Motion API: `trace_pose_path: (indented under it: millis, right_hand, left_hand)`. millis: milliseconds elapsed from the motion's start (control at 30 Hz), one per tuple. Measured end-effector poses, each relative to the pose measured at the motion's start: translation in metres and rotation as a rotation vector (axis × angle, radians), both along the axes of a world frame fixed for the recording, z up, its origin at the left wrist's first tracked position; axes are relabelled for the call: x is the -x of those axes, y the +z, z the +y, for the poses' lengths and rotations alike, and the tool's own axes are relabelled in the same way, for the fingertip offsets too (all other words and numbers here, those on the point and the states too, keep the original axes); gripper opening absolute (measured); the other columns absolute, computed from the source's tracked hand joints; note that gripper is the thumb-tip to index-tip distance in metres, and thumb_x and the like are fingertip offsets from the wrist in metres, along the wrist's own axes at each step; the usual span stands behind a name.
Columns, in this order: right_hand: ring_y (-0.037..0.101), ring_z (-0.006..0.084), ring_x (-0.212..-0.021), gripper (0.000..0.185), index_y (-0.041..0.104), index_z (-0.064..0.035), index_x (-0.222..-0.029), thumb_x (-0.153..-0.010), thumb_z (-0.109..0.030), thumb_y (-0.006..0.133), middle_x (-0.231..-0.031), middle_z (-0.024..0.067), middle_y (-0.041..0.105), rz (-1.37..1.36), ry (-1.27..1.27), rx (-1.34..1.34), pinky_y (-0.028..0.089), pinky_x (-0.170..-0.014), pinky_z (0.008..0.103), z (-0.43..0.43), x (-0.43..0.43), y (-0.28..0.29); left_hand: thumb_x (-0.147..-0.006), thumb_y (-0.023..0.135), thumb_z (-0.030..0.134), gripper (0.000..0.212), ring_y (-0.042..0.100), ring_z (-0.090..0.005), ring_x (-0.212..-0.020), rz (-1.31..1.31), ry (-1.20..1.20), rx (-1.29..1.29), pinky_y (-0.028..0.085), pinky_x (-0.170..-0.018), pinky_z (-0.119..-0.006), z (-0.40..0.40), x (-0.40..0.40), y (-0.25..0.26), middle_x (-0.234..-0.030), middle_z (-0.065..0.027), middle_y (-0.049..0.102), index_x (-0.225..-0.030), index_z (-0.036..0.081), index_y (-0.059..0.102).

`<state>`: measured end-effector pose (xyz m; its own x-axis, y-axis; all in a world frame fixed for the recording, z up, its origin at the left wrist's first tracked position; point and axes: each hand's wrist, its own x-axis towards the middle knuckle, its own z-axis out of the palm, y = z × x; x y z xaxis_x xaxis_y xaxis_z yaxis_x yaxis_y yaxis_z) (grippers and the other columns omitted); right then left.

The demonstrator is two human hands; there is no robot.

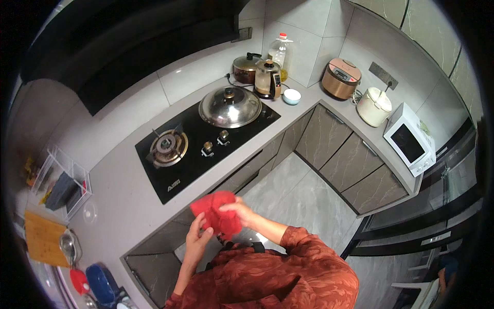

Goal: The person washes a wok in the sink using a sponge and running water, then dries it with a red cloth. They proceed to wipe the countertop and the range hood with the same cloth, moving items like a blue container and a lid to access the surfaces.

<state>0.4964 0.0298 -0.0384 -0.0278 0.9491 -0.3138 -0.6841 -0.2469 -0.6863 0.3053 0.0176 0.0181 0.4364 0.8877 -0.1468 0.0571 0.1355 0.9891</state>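
I hold a crumpled red cloth (214, 204) in front of my body, over the floor by the counter's front edge. My right hand (244, 213) grips its right side, thumb on top. At the lower left edge of the cloth is my left hand (197, 236), its fingers bent against the fabric. Beyond the cloth lies a black glass gas hob (193, 170). Its left burner (166, 145) is bare, while a domed steel lid (230, 108) covers the right one. Two control knobs (207, 147) stand between them.
Along the back are a glass kettle (266, 79), a lidded pot (244, 71), an oil bottle (283, 54) and a small bowl (291, 96). A rice cooker (341, 83), a cream cooker (373, 108) and a microwave (409, 141) line the right counter. Left are a wire rack (77, 202), cutting board (46, 239) and blue basin (101, 284).
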Motion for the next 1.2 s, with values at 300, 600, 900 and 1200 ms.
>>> trace_pose_path:
  millis: [300,600,900,1200]
  right_hand:
    - [0.059,0.0161,-0.086,0.037,0.055,-0.0005,-0.107,-0.072,-0.004,0.066,-0.097,0.0055,0.061,-0.403,-0.851,-0.286,0.046,-0.080,0.0312,0.115,-0.126,0.027]
    - [0.041,0.0269,-0.113,0.049,0.056,-0.0109,-0.110,-0.064,-0.023,0.066,-0.121,0.0039,0.051,-1.993,-0.498,0.175,0.036,-0.088,0.0392,0.198,-0.159,-0.093]
    - [0.043,0.0278,-0.108,0.049,0.055,-0.0109,-0.110,-0.063,-0.019,0.063,-0.121,0.0015,0.050,-1.974,-0.529,0.237,0.037,-0.084,0.0416,0.223,-0.282,-0.089]
    - [0.041,0.0278,-0.112,0.049,0.053,-0.0105,-0.112,-0.065,-0.020,0.063,-0.122,0.0031,0.049,-1.998,-0.469,0.297,0.035,-0.088,0.0421,0.248,-0.377,-0.081]
  left_hand:
    - [-0.084,0.057,0.015,0.022,0.060,-0.0138,-0.078,0.090,0.105,0.312,0.048,-0.064,-0.026,0.085,0.055,-0.054,-0.088,-0.0085,0.063,-0.098,-0.001,0.060]
    - [-0.081,0.059,0.018,0.024,0.060,-0.0132,-0.072,0.159,-0.023,0.391,0.047,-0.060,-0.025,0.133,0.038,-0.087,-0.084,-0.0074,0.063,-0.096,-0.001,0.061]
    - [-0.081,0.057,0.015,0.019,0.059,-0.0167,-0.070,0.135,0.004,0.533,0.048,-0.060,-0.028,0.155,-0.010,-0.085,-0.084,-0.0068,0.062,-0.093,0.001,0.061]
    - [-0.081,0.057,0.018,0.022,0.061,-0.0179,-0.076,0.258,0.076,0.589,0.048,-0.061,-0.029,0.164,-0.084,-0.088,-0.085,-0.0072,0.062,-0.094,0.001,0.060]
